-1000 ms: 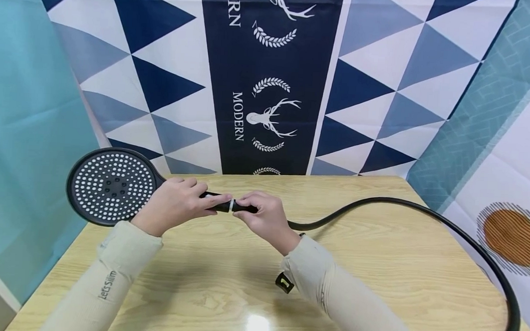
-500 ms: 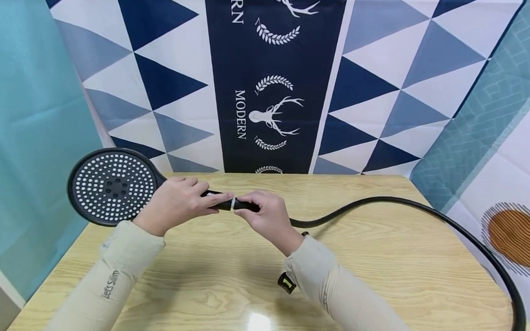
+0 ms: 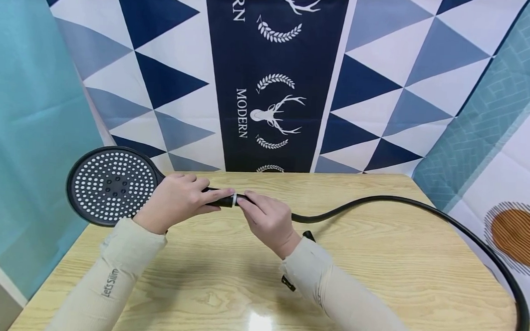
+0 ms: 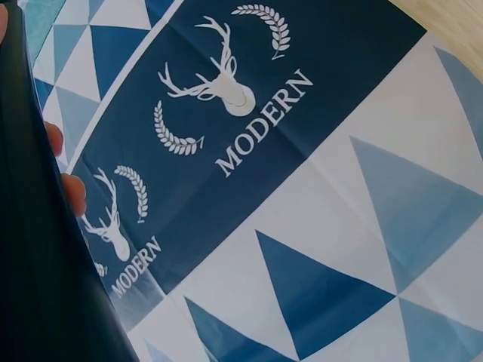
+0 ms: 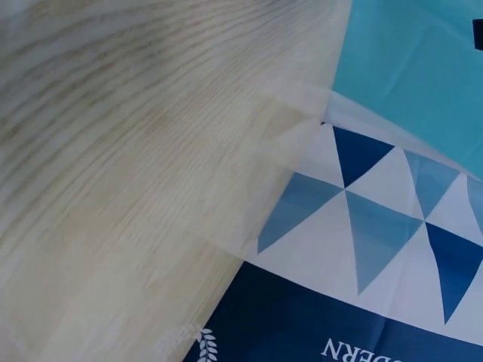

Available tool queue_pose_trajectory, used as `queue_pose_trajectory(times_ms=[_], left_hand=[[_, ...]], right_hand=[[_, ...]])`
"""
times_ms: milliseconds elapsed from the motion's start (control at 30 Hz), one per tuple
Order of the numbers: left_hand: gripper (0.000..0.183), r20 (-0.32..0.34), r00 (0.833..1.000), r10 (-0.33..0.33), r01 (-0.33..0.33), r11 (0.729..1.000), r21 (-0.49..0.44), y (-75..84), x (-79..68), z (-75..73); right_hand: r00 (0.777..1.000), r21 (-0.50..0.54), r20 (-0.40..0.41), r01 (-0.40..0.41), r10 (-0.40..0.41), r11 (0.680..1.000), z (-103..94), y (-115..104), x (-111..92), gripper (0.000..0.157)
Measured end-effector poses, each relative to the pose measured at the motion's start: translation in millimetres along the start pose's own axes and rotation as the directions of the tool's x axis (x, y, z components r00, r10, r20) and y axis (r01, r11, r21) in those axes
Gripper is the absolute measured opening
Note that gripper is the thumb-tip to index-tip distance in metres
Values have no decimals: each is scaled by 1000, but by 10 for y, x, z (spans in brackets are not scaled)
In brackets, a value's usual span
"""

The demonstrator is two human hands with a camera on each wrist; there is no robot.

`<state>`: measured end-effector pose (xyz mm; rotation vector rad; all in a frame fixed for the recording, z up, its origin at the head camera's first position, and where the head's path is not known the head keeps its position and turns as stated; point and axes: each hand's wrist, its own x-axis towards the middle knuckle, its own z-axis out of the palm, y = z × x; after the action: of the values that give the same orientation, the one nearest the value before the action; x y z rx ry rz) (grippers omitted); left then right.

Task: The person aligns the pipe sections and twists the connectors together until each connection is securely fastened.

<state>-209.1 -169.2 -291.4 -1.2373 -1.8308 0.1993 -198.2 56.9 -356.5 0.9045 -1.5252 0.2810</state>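
Near the table's back left corner, our left hand clasps the shower head by its handle; our right hand pinches the hose end at the joint. We probably do best holding handle and hose in line, left steady, right turning. The spray face points at us; the long axis runs roughly along the back edge, handle rightward.

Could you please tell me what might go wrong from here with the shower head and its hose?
The hose loops widely to the right, so its springiness might pull the end in the right hand out of line with the handle. The broad shower head extends out beyond the left hand, so its weight might turn or tip the handle.
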Motion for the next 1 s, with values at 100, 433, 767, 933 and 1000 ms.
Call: queue_pose_trajectory(times_ms=[100,433,767,933,1000], left_hand=[[47,-1,1000,0,0,1000,7,6,4,0],[46,-6,1000,23,-23,999,29,20,17,-22],[45,-33,999,43,-41,998,49,24,28,-16],[47,-22,998,53,-52,997,61,30,32,-25],[48,-20,998,54,-53,997,64,33,32,-28]], right_hand=[[1000,-22,-19,1,-2,1000,4,-3,13,16],[998,22,-68,-7,9,1000,8,-12,42,20],[997,73,-22,-76,78,994,-35,-25,80,8],[991,100,21,-132,130,986,-71,-43,95,18],[988,111,41,-154,151,982,-83,-49,101,19]])
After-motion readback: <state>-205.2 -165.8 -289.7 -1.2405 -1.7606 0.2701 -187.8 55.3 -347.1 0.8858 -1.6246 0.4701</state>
